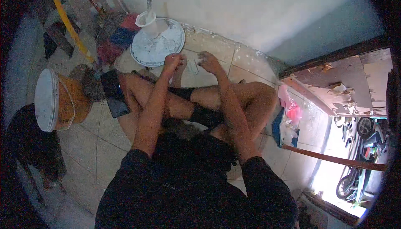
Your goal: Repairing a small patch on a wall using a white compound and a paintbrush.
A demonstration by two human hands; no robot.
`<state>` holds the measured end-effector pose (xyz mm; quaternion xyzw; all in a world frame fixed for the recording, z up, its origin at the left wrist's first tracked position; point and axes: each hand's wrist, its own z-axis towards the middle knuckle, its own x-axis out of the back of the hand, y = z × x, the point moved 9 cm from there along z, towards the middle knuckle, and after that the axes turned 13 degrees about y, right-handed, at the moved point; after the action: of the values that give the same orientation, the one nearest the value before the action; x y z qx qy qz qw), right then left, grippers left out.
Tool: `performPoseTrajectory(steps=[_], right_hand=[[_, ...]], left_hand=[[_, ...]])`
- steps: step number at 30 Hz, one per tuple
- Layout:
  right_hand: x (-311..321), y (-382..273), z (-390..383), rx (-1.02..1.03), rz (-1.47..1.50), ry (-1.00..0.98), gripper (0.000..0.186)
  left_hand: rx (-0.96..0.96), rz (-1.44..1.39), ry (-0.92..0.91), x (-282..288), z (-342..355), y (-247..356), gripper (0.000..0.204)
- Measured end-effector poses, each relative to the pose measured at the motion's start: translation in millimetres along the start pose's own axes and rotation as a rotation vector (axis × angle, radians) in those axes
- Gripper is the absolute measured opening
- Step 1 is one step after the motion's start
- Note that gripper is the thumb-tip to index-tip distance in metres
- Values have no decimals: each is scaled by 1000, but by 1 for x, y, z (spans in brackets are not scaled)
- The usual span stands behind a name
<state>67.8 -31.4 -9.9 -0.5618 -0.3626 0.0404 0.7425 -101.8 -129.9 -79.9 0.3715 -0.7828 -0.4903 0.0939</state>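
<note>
My left hand (173, 63) is curled beside the rim of a white round lid (146, 48), its fingers closed; I cannot make out what is in them. My right hand (207, 61) has loosely bent fingers, apart and holding nothing visible. A small pale flat piece (191, 68) lies on the tiles between my hands. On the lid stands a white cup (146, 20) with a tool handle (149, 1) upright in it. My bare legs are crossed beneath my forearms, and a dark phone-like object (112, 94) rests by my left leg.
A yellow lidded bucket (71, 101) lies left, near a dark heap (29, 137). A yellow hose (64, 18) and red-blue cloth (125, 34) are upper left. Right are a damaged wooden door (334, 82), pink plastic bag (290, 108), long stick (321, 156) and a motorbike (363, 162) outside.
</note>
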Motion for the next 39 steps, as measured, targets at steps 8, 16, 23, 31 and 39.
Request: performPoseTrajectory(steps=[8, 16, 23, 31, 39], right_hand=[[-13, 18, -6, 60, -516, -182, 54], [-18, 2, -11, 264, -643, -100, 47], [31, -3, 3, 142, -349, 360, 35], [56, 50, 23, -32, 153, 238, 27], [19, 54, 12, -177, 616, 188, 36]], left_hand=[[-675, 946, 128, -37, -20, 12, 38], [-526, 800, 120, -44, -32, 32, 31], [-724, 456, 345, -20, -38, 60, 21], [-648, 526, 438, -69, -60, 96, 23], [-824, 612, 165, -84, -101, 100, 24]])
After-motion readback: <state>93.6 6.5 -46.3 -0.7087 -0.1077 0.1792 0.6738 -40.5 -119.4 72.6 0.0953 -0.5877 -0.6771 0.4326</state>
